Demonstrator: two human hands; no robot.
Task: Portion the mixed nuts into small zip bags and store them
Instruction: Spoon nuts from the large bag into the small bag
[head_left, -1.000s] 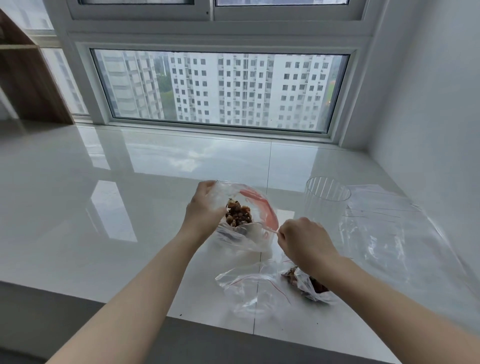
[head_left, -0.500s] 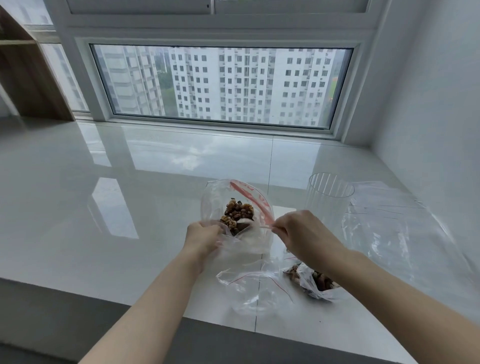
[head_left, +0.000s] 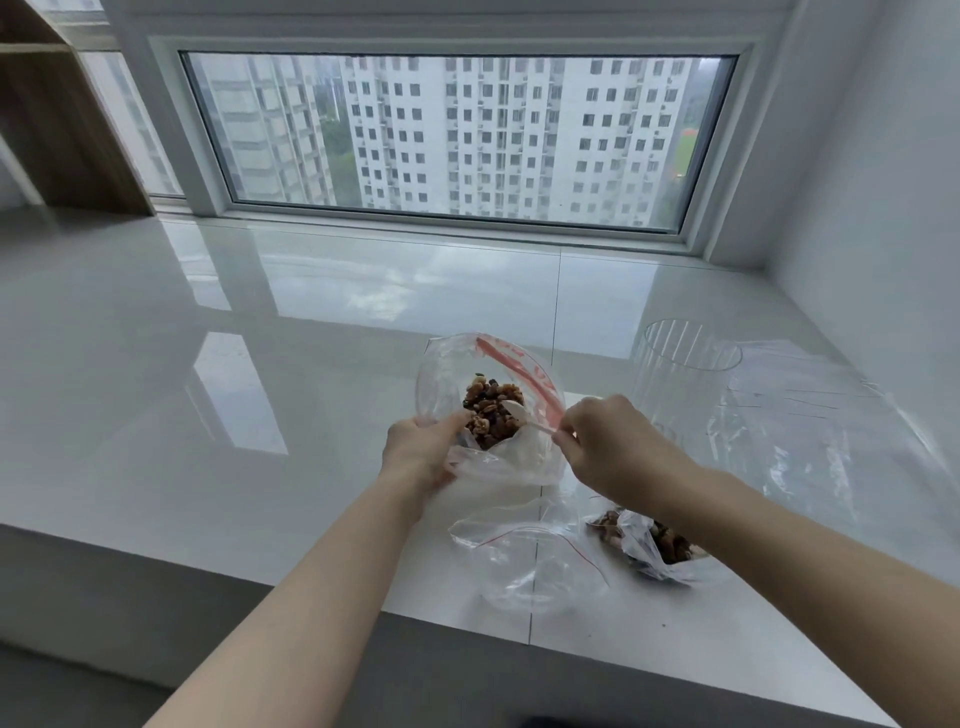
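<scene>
1. The mixed nuts (head_left: 491, 408) sit heaped in a large clear zip bag (head_left: 441, 374) with a red seal strip, held open and tilted just above the glossy white sill (head_left: 260, 389).
2. The left hand (head_left: 423, 452) grips the bag's near left side, fingers curled round the bunched plastic, thumb up by the nuts.
3. The right hand (head_left: 615, 449) pinches the thin handle of a white plastic spoon (head_left: 519, 413), fingers together on it; the spoon's bowl lies against the nuts inside the bag.
4. Near the front edge, below the held bag, lies a small empty zip bag (head_left: 530, 566) with a thin red line at its mouth.
5. Just to its right, partly under the right forearm, a small filled zip bag (head_left: 649, 551) holds nuts.
6. Behind the right hand stands a clear ribbed plastic cup (head_left: 685, 374), upright.
7. Beside the cup, toward the wall, spreads a pile of flat clear bags (head_left: 810, 426).
8. Beyond the sill, a window (head_left: 457, 135) shows white apartment towers.
</scene>
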